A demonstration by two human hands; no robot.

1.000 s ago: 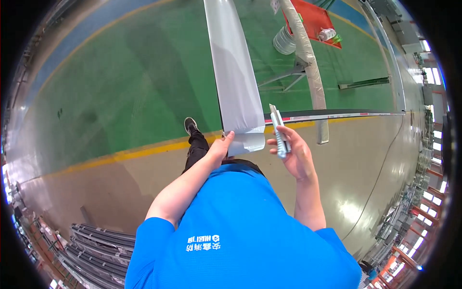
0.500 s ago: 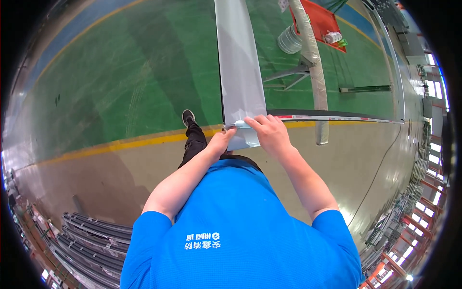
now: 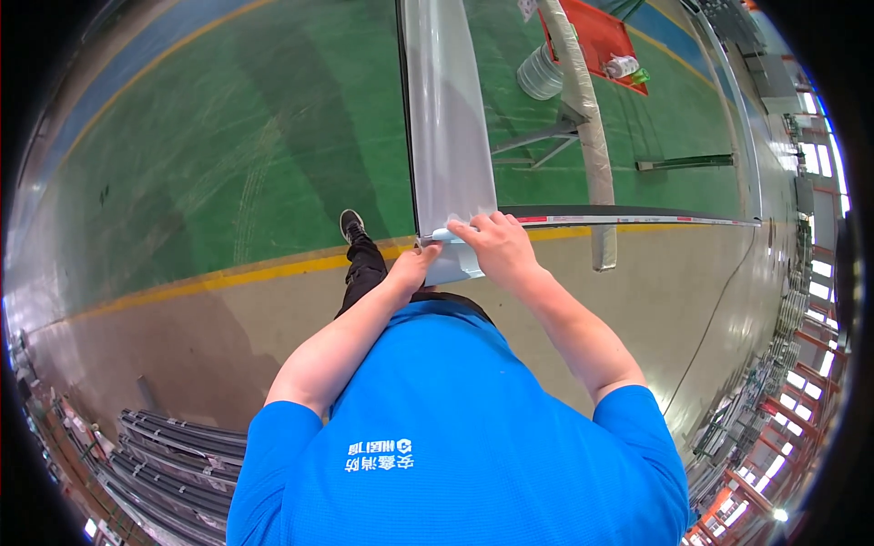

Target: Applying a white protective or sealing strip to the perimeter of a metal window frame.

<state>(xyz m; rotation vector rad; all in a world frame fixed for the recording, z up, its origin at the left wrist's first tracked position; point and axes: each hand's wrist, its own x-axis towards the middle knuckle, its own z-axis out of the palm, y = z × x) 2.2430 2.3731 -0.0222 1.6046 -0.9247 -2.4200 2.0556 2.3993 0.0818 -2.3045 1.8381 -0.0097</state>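
Panel: I see a long, flat, pale grey metal strip (image 3: 446, 136) with a dull sheen, running from the top of the view down to my chest.
Pose: it lies lengthwise away from me, held above the floor, its near end lowest in the picture and its far end cut off at the upper rim.
Left edge: a thin dark line runs along it.
Near end: a light blue-white film or tape piece (image 3: 455, 259) sits across it, partly lifted at the corner.
Contact: my left hand (image 3: 411, 268) touches the near left corner; my right hand (image 3: 496, 246) lies flat on top of the near end, fingers spread over the film.
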